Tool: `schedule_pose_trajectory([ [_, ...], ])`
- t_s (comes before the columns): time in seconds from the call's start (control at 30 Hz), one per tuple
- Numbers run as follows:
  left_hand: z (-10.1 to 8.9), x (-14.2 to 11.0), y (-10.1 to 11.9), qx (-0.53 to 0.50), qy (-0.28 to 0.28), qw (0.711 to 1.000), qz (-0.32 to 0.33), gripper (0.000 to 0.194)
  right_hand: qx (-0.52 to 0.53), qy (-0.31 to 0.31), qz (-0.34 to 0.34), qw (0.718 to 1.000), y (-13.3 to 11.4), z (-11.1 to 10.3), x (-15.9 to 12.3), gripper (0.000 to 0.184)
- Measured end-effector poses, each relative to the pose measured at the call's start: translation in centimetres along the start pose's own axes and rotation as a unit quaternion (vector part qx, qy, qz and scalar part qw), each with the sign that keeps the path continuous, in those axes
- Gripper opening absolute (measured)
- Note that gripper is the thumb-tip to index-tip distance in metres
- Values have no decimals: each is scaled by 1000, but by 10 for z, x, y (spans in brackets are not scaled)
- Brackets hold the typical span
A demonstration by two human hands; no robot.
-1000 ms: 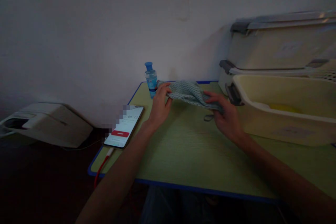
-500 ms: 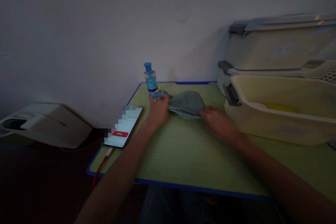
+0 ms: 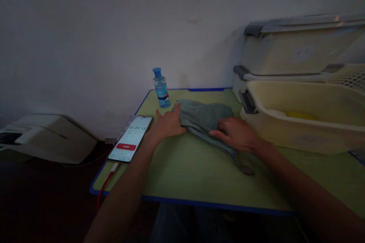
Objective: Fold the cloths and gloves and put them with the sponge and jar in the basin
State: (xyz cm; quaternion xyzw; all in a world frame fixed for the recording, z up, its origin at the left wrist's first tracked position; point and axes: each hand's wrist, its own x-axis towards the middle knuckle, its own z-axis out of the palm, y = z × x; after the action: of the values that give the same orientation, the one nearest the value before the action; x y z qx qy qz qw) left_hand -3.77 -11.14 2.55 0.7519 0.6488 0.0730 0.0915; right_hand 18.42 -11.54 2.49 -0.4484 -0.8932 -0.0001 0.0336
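A grey-green textured cloth [image 3: 199, 115] lies loosely spread and wrinkled on the table, with one narrow corner trailing toward the front right. My left hand [image 3: 169, 122] is closed at the cloth's left edge, one outer finger sticking out sideways; part of its grip is hidden. On the right part of the cloth, my right hand [image 3: 236, 133] has its fingers curled over the fabric and its thumb pointing left. Just behind my left hand stands an upright clear bottle [image 3: 162, 92] with a blue cap and label, apart from the hand.
A phone [image 3: 129, 140] showing a timer lies at the table's left edge, a red cable [image 3: 104, 186] plugged into it. An open cream bin [image 3: 299, 133] with something yellow inside stands at right, before stacked lidded boxes [image 3: 285, 53]. The table [image 3: 182, 171] has a blue rim.
The bunched cloth has been spread wider, and a corner now trails at front right. My left hand has shifted slightly left and down, away from the bottle; my right hand now lies over the cloth.
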Motion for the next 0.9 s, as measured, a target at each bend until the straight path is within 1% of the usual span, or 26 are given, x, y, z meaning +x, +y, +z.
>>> schedule_pose_trajectory([
  [0.03, -4, -4, 0, -1, -33, 999, 18, 94, 17, 24, 5, 1000, 1, 2, 1, 51],
  [0.07, -7, -7, -1, -5, -53, 998, 30, 97, 34, 54, 11, 998, 2, 5, 3, 46],
  [0.1, -11, -9, -1, -11, -57, 998, 32, 95, 50, 88, 16, 995, 2, 8, 5, 40],
  [0.13, -13, -10, -1, -18, -43, 999, 24, 88, 65, 120, 18, 991, 2, 12, 7, 34],
  [0.17, -14, -10, 0, -24, -14, 1000, 12, 77, 77, 146, 18, 986, 2, 16, 9, 28],
  [0.2, -13, -8, 1, -27, 26, 999, 0, 64, 86, 164, 13, 983, 2, 21, 11, 25],
  [0.27, -5, -1, 6, -21, 110, 994, 0, 42, 95, 178, 0, 979, 1, 30, 16, 26],
  [0.3, 2, 4, 9, -16, 140, 990, 14, 35, 94, 173, -2, 980, 0, 35, 18, 30],
  [0.33, 11, 8, 12, -10, 153, 987, 42, 32, 88, 161, -1, 983, 0, 40, 20, 35],
  [0.37, 21, 12, 15, -5, 149, 987, 67, 32, 77, 141, 4, 987, 0, 45, 22, 41],
  [0.47, 48, 19, 24, 15, 83, 985, 153, 42, 28, 64, 25, 997, -1, 54, 27, 56],
  [0.5, 54, 20, 25, 29, 64, 984, 162, 45, 13, 43, 35, 998, -2, 56, 29, 59],
  [0.57, 61, 22, 26, 51, 38, 986, 155, 50, -6, 18, 57, 998, -2, 57, 30, 61],
  [0.63, 61, 23, 24, 60, 29, 990, 123, 53, -13, 5, 78, 997, -2, 57, 31, 63],
  [0.77, 57, 25, 17, 70, 36, 995, 64, 59, -19, -8, 106, 994, -1, 55, 30, 65],
  [0.9, 57, 26, 9, 74, 39, 996, 41, 63, -22, -17, 138, 990, 3, 53, 26, 69],
])
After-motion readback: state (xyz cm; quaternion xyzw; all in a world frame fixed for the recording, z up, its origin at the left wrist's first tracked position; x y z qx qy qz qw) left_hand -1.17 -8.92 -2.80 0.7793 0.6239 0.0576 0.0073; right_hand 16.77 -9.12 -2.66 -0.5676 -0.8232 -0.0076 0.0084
